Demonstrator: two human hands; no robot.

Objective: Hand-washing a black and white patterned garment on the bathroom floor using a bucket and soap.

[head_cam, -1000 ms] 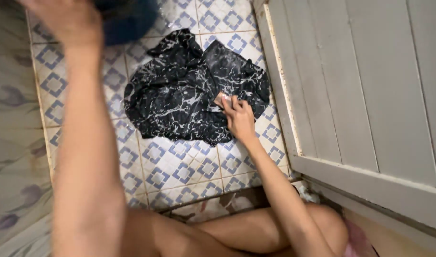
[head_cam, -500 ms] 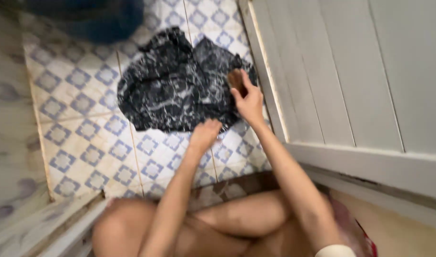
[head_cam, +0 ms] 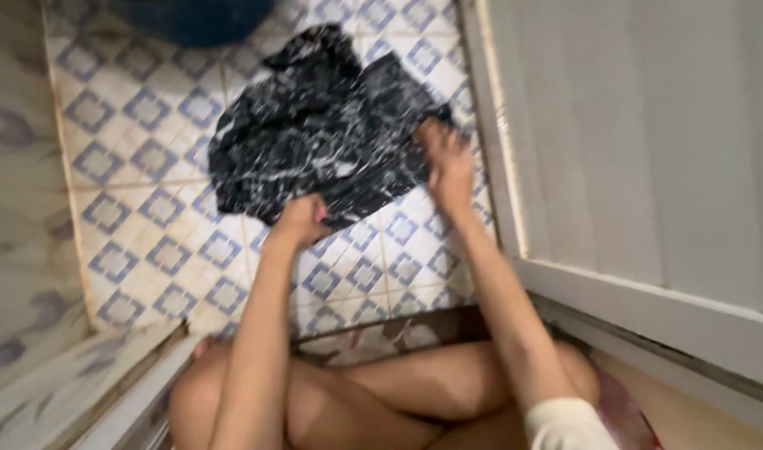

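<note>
- the black cloth with white marbled streaks (head_cam: 323,133) lies crumpled and wet-looking on the tiled floor (head_cam: 148,167), which is pale with a blue diamond pattern.
- the left hand (head_cam: 300,223) is at the cloth's near edge, fingers curled and pinching the fabric there.
- the right hand (head_cam: 446,162) is at the cloth's right-hand edge, just beside the door frame; it touches the fabric, but the picture is blurred and i cannot tell whether it is clenched on the cloth or on something small inside the fingers.
- both forearms reach forward from the person's folded bare legs (head_cam: 381,392) at the bottom of the view.
- a grey panelled door (head_cam: 648,142) fills the right side, its frame running down beside the cloth.
- a dark blue rounded container (head_cam: 198,17) sits at the top edge, just beyond the cloth's far side.
- a wall with a faint purple floral pattern (head_cam: 15,167) borders the floor on the left.
</note>
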